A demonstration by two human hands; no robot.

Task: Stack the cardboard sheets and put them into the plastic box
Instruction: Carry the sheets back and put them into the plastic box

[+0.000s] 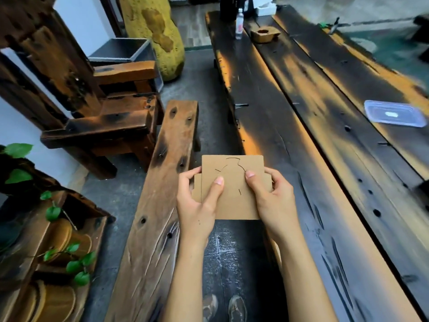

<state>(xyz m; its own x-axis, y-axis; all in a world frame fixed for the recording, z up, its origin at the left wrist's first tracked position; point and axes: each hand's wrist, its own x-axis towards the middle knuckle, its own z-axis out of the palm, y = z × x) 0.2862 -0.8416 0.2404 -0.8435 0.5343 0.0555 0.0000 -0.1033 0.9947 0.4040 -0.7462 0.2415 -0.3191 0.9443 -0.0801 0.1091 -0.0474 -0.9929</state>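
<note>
I hold a stack of brown cardboard sheets (234,201) in front of me, above the gap between the bench and the table. The top sheet has curved cut lines in it, and a lower sheet sticks out at both sides. My left hand (197,205) grips the stack's left edge with the thumb on top. My right hand (271,201) grips the right edge the same way. The clear plastic box (394,113) lies on the dark wooden table at the far right, well away from both hands.
A long dark wooden table (313,140) runs along the right. A wooden bench (162,205) stands to the left of my hands, a heavy wooden chair (97,112) beyond it. A bottle (239,24) and a wooden block (264,33) sit at the table's far end. Potted leaves (53,212) are lower left.
</note>
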